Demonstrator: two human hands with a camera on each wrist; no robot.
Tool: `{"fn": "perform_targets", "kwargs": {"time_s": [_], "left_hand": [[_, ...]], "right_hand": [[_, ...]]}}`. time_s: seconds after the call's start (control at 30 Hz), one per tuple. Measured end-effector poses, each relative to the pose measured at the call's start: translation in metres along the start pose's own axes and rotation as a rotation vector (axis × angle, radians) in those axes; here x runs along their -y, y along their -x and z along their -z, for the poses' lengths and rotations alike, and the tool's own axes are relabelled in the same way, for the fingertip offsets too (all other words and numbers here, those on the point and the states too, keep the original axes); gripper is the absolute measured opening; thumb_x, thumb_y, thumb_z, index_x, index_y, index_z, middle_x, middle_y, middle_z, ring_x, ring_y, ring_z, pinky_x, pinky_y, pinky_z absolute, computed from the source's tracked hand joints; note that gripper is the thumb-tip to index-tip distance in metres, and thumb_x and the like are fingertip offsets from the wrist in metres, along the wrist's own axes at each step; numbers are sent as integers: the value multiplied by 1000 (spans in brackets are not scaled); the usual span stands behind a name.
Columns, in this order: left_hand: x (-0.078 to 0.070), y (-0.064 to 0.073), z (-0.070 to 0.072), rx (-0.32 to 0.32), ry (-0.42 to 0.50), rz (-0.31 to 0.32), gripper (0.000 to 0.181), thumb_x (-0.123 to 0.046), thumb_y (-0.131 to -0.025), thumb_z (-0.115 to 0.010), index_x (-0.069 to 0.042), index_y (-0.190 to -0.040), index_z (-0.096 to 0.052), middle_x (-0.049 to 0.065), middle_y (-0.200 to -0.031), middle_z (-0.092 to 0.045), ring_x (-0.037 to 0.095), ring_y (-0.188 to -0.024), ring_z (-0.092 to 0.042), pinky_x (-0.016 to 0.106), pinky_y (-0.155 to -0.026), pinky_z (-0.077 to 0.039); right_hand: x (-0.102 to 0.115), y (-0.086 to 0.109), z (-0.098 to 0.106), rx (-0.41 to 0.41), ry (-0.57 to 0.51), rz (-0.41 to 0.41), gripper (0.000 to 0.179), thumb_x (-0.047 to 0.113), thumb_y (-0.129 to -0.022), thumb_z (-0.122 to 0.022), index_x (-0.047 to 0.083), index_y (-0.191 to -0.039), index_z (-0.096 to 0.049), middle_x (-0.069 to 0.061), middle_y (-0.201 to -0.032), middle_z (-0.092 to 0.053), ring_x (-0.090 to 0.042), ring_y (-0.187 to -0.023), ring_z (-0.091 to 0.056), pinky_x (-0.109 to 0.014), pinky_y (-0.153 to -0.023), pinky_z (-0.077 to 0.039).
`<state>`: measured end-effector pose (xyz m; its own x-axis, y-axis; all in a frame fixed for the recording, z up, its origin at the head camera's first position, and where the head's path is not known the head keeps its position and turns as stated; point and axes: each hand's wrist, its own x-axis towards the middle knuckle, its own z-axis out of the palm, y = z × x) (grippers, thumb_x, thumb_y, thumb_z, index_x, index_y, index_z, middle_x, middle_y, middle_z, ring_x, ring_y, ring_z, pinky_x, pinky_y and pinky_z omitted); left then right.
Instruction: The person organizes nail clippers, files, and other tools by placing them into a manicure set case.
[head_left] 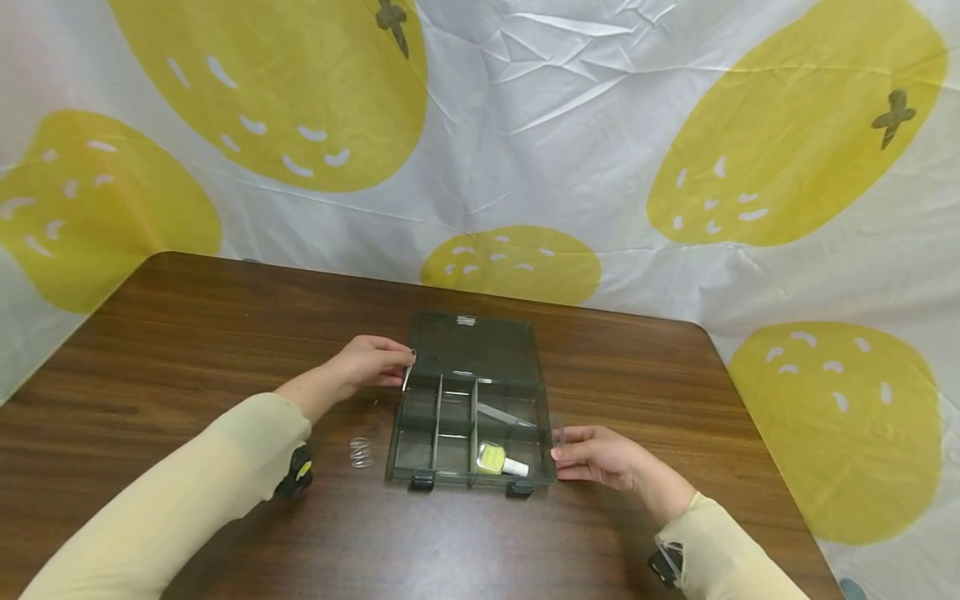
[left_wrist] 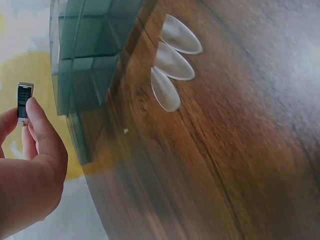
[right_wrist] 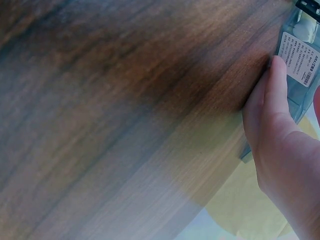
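Note:
In the head view a clear grey compartment box [head_left: 455, 433] lies on the table with its lid [head_left: 476, 346] folded back. My left hand [head_left: 371, 360] is at the box's left edge, by the lid hinge. Between thumb and fingers it pinches a small silver nail clipper [left_wrist: 25, 102] with a dark textured face. My right hand [head_left: 600, 457] rests against the box's right side, fingers fairly straight. In the right wrist view they touch the wall beside a printed label [right_wrist: 300, 57]. A yellow nail polish bottle [head_left: 491, 458] with a white cap and a pale flat stick [head_left: 506, 415] lie in the right-hand compartments.
Left of the box lie several clear petal-shaped pieces [head_left: 361, 452], seen closer as a fan of clear petals [left_wrist: 175, 67]. Two dark latches [head_left: 422, 480] stick out at the box's front. Behind the wooden table [head_left: 225, 333] hangs a white cloth [head_left: 525, 167] with yellow fruit shapes.

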<state>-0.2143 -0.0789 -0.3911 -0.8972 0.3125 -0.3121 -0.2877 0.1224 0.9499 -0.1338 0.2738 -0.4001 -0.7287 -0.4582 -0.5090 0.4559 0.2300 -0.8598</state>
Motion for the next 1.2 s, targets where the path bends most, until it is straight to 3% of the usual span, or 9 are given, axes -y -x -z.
{"fn": "perform_targets", "kwargs": {"time_s": [0.43, 1.2], "left_hand": [[-7, -2, -19, 45, -6, 28, 32, -4, -91, -56, 14, -117, -51, 6, -95, -60, 6, -70, -58, 21, -69, -55], [-9, -4, -40, 76, 26, 33, 29, 0, -90, -54, 14, -115, -49, 0, -80, -57, 7, -66, -57, 23, -67, -56]], "right_hand": [[0, 0, 1, -9, 6, -2, 64, 5, -91, -55, -20, -138, -19, 0, -98, -63, -9, -92, -63, -32, -90, -51], [-1, 0, 1, -12, 5, 0, 68, 5, -91, -55, -21, -138, -15, -3, -100, -61, -9, -91, -63, -31, -89, -51]]}}
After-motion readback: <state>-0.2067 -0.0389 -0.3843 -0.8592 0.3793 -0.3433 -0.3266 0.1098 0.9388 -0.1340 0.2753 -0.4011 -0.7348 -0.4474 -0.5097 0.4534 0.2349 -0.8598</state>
